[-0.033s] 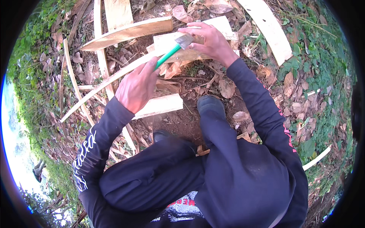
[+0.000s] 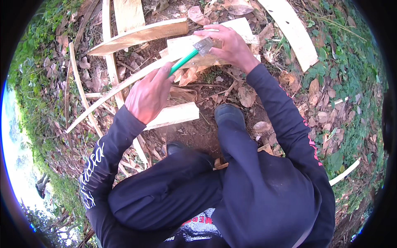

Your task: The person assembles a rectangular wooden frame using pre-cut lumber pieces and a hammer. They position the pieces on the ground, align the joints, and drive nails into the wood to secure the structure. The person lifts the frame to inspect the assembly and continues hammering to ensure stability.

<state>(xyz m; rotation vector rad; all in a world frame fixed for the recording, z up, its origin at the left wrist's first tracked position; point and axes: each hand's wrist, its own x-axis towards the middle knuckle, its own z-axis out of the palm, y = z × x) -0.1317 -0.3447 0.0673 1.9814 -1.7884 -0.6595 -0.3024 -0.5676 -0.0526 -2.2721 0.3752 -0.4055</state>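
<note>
My left hand [image 2: 149, 96] is wrapped round the green handle of a hammer [image 2: 184, 62]. Its grey metal head is over pale wooden boards [image 2: 182, 43], right beside my right thumb. My right hand [image 2: 229, 43] grips the boards, fingers stretched over the top and thumb on the near side. The hammer head partly hides the space between thumb and fingers, so I cannot tell whether something small is pinched there. A long, thin wooden strip [image 2: 103, 99] runs from the boards down to the left, passing beside my left hand.
A curved plank [image 2: 140, 37] lies at the far left, and another long plank [image 2: 291, 33] at the far right. A short wood piece [image 2: 175, 115] rests near my shoe [image 2: 228, 113]. Dry leaves and thin strips cover the soil, with green plants at both sides.
The hammer head has turned slightly, showing more of its flat side, and has shifted a little toward my right thumb. Both hands stay almost in place.
</note>
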